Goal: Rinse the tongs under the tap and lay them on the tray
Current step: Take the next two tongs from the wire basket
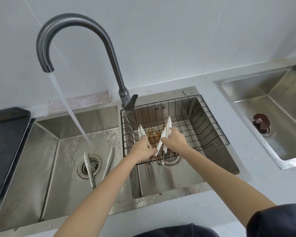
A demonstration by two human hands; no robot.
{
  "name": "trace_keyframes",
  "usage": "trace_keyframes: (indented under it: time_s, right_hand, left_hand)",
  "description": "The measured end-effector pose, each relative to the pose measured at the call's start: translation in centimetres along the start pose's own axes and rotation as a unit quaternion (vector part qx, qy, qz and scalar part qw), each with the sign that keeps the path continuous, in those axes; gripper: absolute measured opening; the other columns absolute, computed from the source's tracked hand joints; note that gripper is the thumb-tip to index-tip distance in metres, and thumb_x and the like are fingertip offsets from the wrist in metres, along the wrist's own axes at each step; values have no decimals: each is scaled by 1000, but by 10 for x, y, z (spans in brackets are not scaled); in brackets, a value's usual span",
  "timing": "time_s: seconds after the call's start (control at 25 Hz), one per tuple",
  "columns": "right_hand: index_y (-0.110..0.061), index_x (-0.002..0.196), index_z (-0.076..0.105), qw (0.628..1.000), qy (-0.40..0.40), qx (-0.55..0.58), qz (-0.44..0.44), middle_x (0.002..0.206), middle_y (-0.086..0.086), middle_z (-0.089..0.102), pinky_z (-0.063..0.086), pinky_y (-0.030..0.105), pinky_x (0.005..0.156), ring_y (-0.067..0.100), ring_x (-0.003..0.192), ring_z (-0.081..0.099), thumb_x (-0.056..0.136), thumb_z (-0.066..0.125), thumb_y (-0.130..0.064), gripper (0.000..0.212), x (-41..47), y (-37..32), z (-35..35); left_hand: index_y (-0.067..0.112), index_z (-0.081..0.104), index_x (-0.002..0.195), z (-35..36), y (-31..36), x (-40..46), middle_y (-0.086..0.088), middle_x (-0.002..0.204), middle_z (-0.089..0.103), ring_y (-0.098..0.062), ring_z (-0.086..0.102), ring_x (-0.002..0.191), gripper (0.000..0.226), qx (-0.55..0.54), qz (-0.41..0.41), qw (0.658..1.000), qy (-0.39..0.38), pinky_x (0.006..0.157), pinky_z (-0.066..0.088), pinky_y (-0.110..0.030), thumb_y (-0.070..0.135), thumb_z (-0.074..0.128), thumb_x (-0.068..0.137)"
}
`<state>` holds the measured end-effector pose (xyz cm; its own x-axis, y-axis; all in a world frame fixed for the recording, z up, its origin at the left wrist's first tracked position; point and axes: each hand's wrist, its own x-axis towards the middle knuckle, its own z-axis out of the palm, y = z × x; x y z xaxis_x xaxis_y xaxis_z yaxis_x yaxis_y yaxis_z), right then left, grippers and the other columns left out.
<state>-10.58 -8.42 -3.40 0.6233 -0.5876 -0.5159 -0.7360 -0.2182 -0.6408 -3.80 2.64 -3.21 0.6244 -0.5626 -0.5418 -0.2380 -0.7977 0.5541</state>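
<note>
Fingers of the left hand (142, 150) and the right hand (173, 141) each close around a pair of white-tipped metal tongs (164, 134), holding them tips-up over the black wire basket (212, 132) that sits in the right basin of the stainless double sink (178, 190). Water runs from the dark grey gooseneck tap (75, 28) into the left basin, where another pair of white tongs (89, 168) lies splayed across the drain. At the far left, a dark rectangular tray (5, 134) rests on the pale grey counter (256, 182), below a white tiled wall (178, 40).
</note>
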Motion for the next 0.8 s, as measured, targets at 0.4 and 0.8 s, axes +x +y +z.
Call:
trace_keyframes:
  time_s: [0.4, 0.8]
  right_hand:
    - [-5, 136, 32, 995, 17, 37, -95, 95, 14, 62, 51, 39, 76, 24, 81, 57, 91, 46, -14, 49, -28, -34, 40]
    - [-9, 142, 31, 985, -34, 159, -58, 114, 10, 62, 50, 40, 96, 23, 100, 61, 95, 40, -32, 53, -23, -96, 130]
  left_hand:
    - [6, 54, 105, -35, -48, -20, -4, 75, 57, -14, 62, 59, 30, -323, -14, 934, 152, 55, 59, -28, 32, 49, 93]
    - [12, 58, 86, -93, -140, -52, -4, 79, 57, -19, 62, 74, 9, -402, 7, 890, 213, 50, 57, -19, 20, 58, 89]
